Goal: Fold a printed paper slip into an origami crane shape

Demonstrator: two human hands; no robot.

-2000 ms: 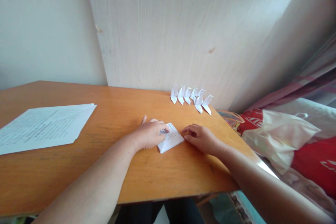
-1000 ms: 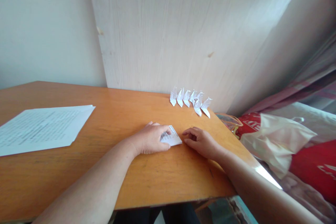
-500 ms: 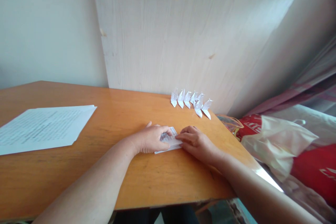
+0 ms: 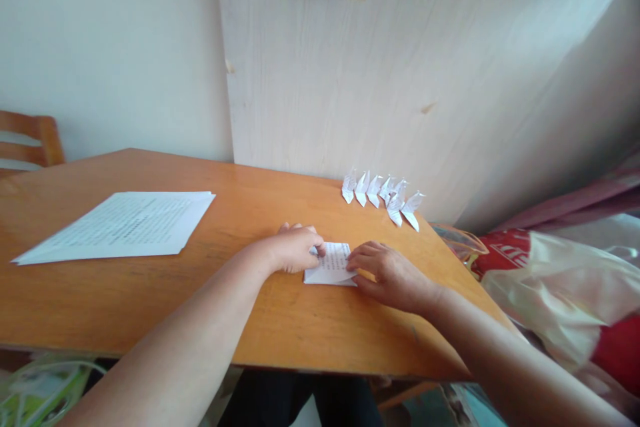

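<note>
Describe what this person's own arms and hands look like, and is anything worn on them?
The left hand and right hand are ungloved, with no ring to be seen. The left forearm and right forearm are bare, tapering toward the wrists; no sleeve, watch or bracelet shows.

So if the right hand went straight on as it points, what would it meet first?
The folded paper, whose right edge the right hand seems to touch. Past it, roughly in line, is the left hand, though depth is unclear.
</note>
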